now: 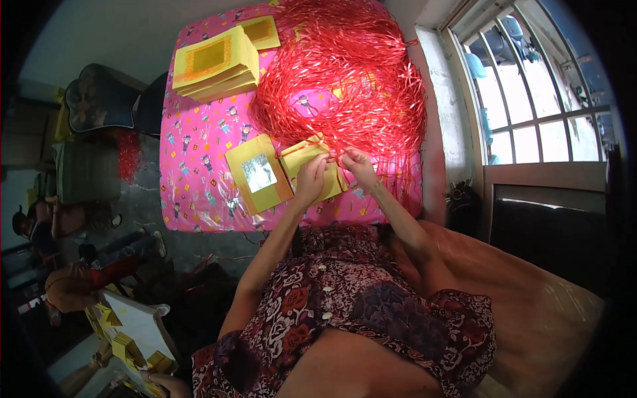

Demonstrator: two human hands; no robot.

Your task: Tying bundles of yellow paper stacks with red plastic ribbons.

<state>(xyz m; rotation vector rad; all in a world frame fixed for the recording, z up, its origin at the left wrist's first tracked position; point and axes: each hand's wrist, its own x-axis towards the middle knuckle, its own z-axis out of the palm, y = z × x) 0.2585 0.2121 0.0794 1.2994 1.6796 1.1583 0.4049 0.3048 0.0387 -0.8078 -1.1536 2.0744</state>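
A yellow paper bundle (302, 155) with red plastic ribbon (336, 158) round it lies near the front of the pink-covered table. My left hand (311, 179) rests over this bundle, its fingertips pinched on the ribbon. Close by on the right, my right hand (360, 171) also pinches a strand, with a small gap between the two hands. Left of them lies another yellow bundle (267, 198) with a silvery square on top. Behind my hands spreads a large tangled heap of shiny red ribbon strands (345, 56). My fingers partly cover where the ribbon crosses the bundle.
A tall stack of yellow paper (215, 63) stands at the table's far left, with more yellow sheets (261, 31) behind. The pink cover (192, 149) has printed figures. A barred window (531, 93) is to the right. At lower left, other people's hands (99, 355) work near yellow paper.
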